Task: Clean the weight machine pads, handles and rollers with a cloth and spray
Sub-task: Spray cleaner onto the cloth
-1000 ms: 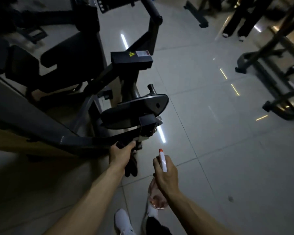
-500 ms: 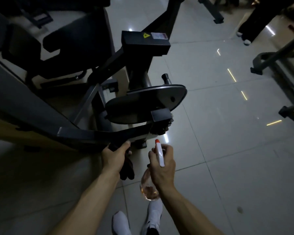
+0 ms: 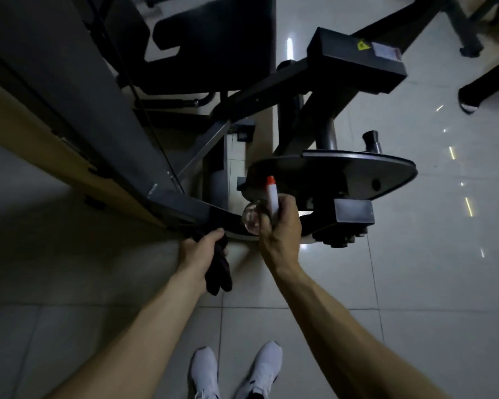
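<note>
Left hand [image 3: 198,251] grips a dark crumpled cloth [image 3: 219,269] against the black steel arm of the weight machine [image 3: 185,208]. Right hand [image 3: 281,228] curled round a clear, orange-tipped spray bottle [image 3: 267,207], raised just before the machine's black oval plate [image 3: 357,171]. White tiled floor [image 3: 415,283] below.

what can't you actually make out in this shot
Head view:
1. Spray bottle trigger: covered by the right hand.
2. Cloth contact with the frame bar: hidden behind the left hand, in shadow.
3. Label text: too small, blurred.
</note>
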The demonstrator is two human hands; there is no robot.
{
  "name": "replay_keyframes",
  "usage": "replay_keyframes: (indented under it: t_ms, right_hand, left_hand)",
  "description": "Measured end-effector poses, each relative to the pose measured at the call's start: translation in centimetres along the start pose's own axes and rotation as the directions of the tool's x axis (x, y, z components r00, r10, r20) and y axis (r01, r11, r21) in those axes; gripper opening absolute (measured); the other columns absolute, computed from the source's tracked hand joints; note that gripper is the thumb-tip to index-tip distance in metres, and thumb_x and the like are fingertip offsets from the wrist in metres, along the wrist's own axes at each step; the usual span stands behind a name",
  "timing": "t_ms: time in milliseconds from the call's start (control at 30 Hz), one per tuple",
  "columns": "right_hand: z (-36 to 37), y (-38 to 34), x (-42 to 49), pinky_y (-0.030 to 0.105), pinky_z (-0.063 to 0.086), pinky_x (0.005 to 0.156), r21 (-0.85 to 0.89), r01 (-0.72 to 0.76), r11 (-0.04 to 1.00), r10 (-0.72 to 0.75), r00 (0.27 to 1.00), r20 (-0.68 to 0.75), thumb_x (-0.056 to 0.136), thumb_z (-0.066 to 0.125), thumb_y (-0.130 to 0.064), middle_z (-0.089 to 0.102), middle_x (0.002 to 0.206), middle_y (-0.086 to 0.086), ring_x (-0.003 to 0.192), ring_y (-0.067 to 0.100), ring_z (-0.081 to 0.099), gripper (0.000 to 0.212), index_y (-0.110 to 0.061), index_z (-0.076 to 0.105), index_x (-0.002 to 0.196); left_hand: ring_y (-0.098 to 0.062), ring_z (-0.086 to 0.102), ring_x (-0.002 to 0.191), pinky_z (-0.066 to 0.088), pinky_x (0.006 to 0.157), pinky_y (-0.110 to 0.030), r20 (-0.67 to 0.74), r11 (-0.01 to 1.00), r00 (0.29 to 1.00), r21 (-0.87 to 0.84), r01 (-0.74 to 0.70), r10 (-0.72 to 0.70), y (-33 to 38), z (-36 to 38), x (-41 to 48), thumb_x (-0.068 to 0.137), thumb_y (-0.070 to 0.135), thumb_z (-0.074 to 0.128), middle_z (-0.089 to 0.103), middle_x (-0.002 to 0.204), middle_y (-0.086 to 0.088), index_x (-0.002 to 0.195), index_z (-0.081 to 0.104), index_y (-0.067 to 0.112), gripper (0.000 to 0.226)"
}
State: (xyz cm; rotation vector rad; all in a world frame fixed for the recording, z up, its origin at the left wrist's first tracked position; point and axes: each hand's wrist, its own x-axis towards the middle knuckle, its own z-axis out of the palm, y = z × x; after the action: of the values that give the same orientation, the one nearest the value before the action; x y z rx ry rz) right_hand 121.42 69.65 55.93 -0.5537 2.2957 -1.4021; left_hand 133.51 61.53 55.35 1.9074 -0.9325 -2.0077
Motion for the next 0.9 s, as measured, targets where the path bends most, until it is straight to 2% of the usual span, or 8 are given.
replay_keyframes:
  t_ms: [233, 433, 533, 667, 767, 833, 867, 900]
  right_hand:
    - [0.0, 0.5, 0.9, 0.023, 0.057, 0.071, -0.061, 0.055, 0.997, -0.049, 0.995, 0.091, 0.098, 0.066, -0.015, 0.06, 0.098, -0.006, 0.085, 0.001, 0.063, 0.019, -0.026, 0.057, 0.109]
    - [-3.0, 1.7, -1.2, 0.017, 0.05, 0.099, -0.082, 0.012, 0.997, 0.002, 0.986, 0.169, 0.094, 0.071, -0.022, 0.047, 0.133, -0.023, 0.121, -0.005, 0.053, 0.07, -0.028, 0.036, 0.155]
    - [-6.3, 2.8, -5.0, 0.02, 0.045, 0.108, -0.006, 0.027, 1.0, -0.026, 0.991, 0.129, 0.097, 0.063, -0.01, 0.052, 0.133, -0.029, 0.125, -0.017, 0.046, 0.052, -0.035, 0.051, 0.142]
    - [-9.6, 4.7, -9.7, 0.031, 0.033, 0.12, 0.14, 0.009, 0.99, -0.041, 0.973, 0.228, 0.104, 0.053, -0.026, 0.041, 0.158, -0.018, 0.15, 0.005, 0.033, 0.05, -0.033, 0.045, 0.153]
    - [-12.3, 6.4, -9.9, 0.044, 0.049, 0.111, 0.255, -0.137, 0.957, 0.15, 0.988, -0.034, 0.105, 0.055, -0.011, 0.061, 0.141, -0.01, 0.133, 0.01, 0.056, 0.044, -0.03, 0.055, 0.144]
    - [-14.4, 6.7, -8.4, 0.054, 0.056, 0.098, 0.361, -0.232, 0.903, 0.319, 0.926, -0.202, 0.101, 0.06, -0.012, 0.069, 0.125, -0.005, 0.114, 0.015, 0.067, 0.041, -0.033, 0.055, 0.135]
    - [-15.4, 6.6, -7.5, 0.054, 0.057, 0.093, 0.401, -0.246, 0.882, 0.369, 0.891, -0.264, 0.099, 0.064, -0.014, 0.07, 0.119, -0.004, 0.107, 0.017, 0.069, 0.041, -0.036, 0.052, 0.132]
    - [-16.2, 6.6, -6.6, 0.051, 0.059, 0.091, 0.443, -0.239, 0.864, 0.397, 0.865, -0.307, 0.097, 0.066, -0.015, 0.07, 0.114, -0.004, 0.104, 0.017, 0.07, 0.041, -0.038, 0.051, 0.128]
  left_hand:
    - [-0.026, 0.073, 0.083, 0.055, 0.069, -0.034, 0.013, 0.998, 0.998, 0.016, 0.063, -0.063, -1.7, 0.6, -0.1, 0.088, 0.028, 0.078, 0.074, 0.099, -0.015, 0.123, 0.06, 0.006, 0.046]
    - [-0.031, 0.073, 0.088, 0.056, 0.071, -0.037, 0.018, 0.992, 0.993, 0.046, 0.117, -0.118, -2.0, 2.3, -1.4, 0.088, 0.031, 0.077, 0.074, 0.102, -0.016, 0.125, 0.061, 0.005, 0.047]
    - [-0.032, 0.074, 0.089, 0.059, 0.083, -0.045, 0.155, 0.978, 0.966, 0.054, 0.202, -0.208, -3.2, 4.1, -2.9, 0.094, 0.037, 0.069, 0.078, 0.096, -0.014, 0.117, 0.072, 0.006, 0.039]
    - [-0.028, 0.068, 0.106, 0.052, 0.096, -0.041, 0.491, 0.955, 0.825, 0.051, 0.294, -0.28, -4.5, 9.0, -6.9, 0.099, 0.058, 0.053, 0.075, 0.107, -0.009, 0.108, 0.078, 0.011, 0.054]
    - [-0.027, 0.059, 0.12, 0.036, 0.112, -0.042, 0.62, 0.955, 0.733, 0.262, 0.141, -0.278, -5.5, 12.2, -9.2, 0.089, 0.085, 0.037, 0.069, 0.12, -0.008, 0.119, 0.07, 0.012, 0.086]
    - [-0.033, 0.055, 0.122, 0.034, 0.108, -0.043, 0.554, 0.902, 0.808, 0.427, -0.069, -0.201, -5.9, 13.7, -10.0, 0.084, 0.089, 0.039, 0.048, 0.11, 0.006, 0.123, 0.066, 0.018, 0.086]
    - [-0.033, 0.054, 0.125, 0.036, 0.106, -0.042, 0.503, 0.872, 0.86, 0.457, -0.176, -0.09, -5.9, 14.5, -10.1, 0.092, 0.079, 0.043, 0.045, 0.153, -0.014, 0.135, 0.062, 0.014, 0.079]
    - [-0.027, 0.056, 0.123, 0.039, 0.102, -0.039, 0.438, 0.847, 0.896, 0.445, -0.291, 0.078, -6.0, 15.0, -9.9, 0.101, 0.063, 0.046, 0.062, 0.127, -0.007, 0.136, 0.06, 0.016, 0.06]
